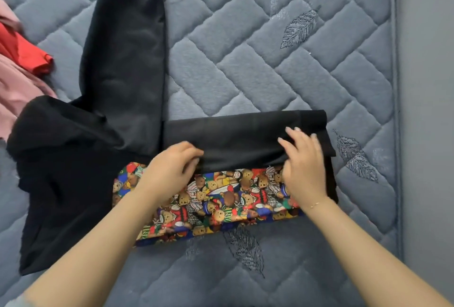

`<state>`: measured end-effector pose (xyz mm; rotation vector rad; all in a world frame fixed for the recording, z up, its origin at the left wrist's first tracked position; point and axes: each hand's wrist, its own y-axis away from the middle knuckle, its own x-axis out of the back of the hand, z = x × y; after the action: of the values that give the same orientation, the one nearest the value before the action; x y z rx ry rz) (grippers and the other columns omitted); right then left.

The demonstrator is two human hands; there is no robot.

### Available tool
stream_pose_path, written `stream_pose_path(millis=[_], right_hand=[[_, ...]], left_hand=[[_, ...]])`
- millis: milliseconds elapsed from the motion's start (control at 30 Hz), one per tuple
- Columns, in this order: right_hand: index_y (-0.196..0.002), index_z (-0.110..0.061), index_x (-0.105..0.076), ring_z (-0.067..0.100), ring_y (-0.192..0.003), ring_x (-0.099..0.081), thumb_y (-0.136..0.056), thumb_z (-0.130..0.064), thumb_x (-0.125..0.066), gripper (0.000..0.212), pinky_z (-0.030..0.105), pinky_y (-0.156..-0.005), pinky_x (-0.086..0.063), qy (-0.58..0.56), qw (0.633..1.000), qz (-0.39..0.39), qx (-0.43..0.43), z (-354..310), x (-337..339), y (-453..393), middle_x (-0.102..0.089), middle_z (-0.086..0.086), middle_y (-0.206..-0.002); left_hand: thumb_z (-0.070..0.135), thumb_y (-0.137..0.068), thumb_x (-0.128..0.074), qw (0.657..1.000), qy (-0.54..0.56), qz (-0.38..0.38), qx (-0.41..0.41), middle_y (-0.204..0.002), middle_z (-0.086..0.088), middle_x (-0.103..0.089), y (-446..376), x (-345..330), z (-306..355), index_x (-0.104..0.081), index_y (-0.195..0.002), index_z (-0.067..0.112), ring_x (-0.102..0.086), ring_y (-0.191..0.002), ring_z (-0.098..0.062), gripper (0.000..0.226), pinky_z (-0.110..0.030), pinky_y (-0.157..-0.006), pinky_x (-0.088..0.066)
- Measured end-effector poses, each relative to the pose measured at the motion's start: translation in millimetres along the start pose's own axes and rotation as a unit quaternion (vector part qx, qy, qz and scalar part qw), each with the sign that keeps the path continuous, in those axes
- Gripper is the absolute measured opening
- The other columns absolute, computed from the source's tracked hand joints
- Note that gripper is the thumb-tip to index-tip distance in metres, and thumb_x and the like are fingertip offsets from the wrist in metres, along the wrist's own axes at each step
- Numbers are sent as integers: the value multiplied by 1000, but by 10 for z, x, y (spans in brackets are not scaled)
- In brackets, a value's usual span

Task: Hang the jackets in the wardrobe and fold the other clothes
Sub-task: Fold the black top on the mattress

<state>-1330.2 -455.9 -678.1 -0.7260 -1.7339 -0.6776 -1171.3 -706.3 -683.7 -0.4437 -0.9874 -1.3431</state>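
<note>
A black garment lies spread over the grey quilted mattress, one long part running up to the top edge. A folded black part lies across a folded cloth with a colourful teddy-bear print. My left hand pinches the near edge of the folded black part at its left. My right hand grips the same edge near its right end, fingers over the black fabric.
A heap of pink and red clothes lies at the left edge of the mattress. The mattress border runs down the right side, with a grey surface beyond it.
</note>
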Motion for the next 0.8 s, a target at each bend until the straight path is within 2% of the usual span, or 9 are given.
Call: stream_pose_path(millis=[100,167,233,333,467,567,633,700,800], right_hand=[[-142,-5,-49,30,-144,-34,-89,-4,-48,52,48,-121,-22,-31,993,-53,97,-365,-174,-150,-41,14,-152],[-153,-13,-31,27,-149,-20,-102,-22,-42,53,45,-122,-16,3,984,-122,130,-457,-373,-298,-24,11,-161],[-158,-22,-11,22,-152,-4,-105,-42,-29,59,44,-124,-6,62,972,-184,133,-308,-550,-407,-5,4,-165],[-157,-25,-2,19,-152,5,-100,-60,-22,70,39,-124,2,74,977,-181,85,132,-608,-440,3,-1,-165],[-158,-17,-4,26,-152,-1,-99,-62,-22,76,48,-121,-5,124,983,-131,-41,479,-495,-471,-1,4,-166],[-157,-15,1,29,-152,-1,-101,-56,-25,75,48,-122,-8,106,977,-143,-114,518,-420,-497,0,14,-165],[-157,-10,1,27,-152,-1,-103,-50,-27,73,48,-122,-6,124,974,-147,-124,445,-362,-516,0,15,-164],[-156,-5,-7,27,-152,-2,-104,-40,-34,68,49,-122,-6,139,973,-140,-115,277,-297,-552,-2,15,-164],[-153,-5,-26,26,-152,-8,-103,-25,-43,56,45,-123,-15,47,989,-134,-36,-162,-256,-575,-7,14,-164]], left_hand=[[12,-94,-60,994,-27,107,-10,-135,-9,-57,-305,-122,74,-64,-125,11,-53,-124,-31,32,-48,-103,-42],[29,-99,-52,993,-67,68,63,-158,-10,-31,-378,-316,96,-46,-145,18,-26,-147,-29,47,-51,-117,-21],[50,-102,-27,985,-122,-17,117,-165,-2,5,-302,-593,46,-12,-157,27,8,-152,-20,61,-52,-120,4],[60,-99,-3,980,-151,-31,126,-160,4,25,-238,-812,-76,12,-152,32,24,-148,-16,62,-49,-116,20],[63,-96,3,981,-144,-31,126,-158,6,28,-292,-843,-117,16,-151,35,28,-146,-14,63,-45,-113,26],[63,-95,2,981,-124,-63,137,-156,7,33,-310,-791,-89,17,-151,35,31,-144,-14,64,-46,-112,26],[59,-99,-17,984,-78,-91,129,-159,6,27,-342,-672,-75,8,-154,33,27,-145,-13,66,-47,-113,22],[43,-100,-46,987,52,-84,126,-164,5,-2,-339,-445,-77,-20,-155,30,4,-151,-13,62,-44,-119,7],[16,-94,-62,960,226,94,133,-134,7,-60,-210,63,-123,-65,-125,23,-52,-128,-10,32,-24,-111,-35]])
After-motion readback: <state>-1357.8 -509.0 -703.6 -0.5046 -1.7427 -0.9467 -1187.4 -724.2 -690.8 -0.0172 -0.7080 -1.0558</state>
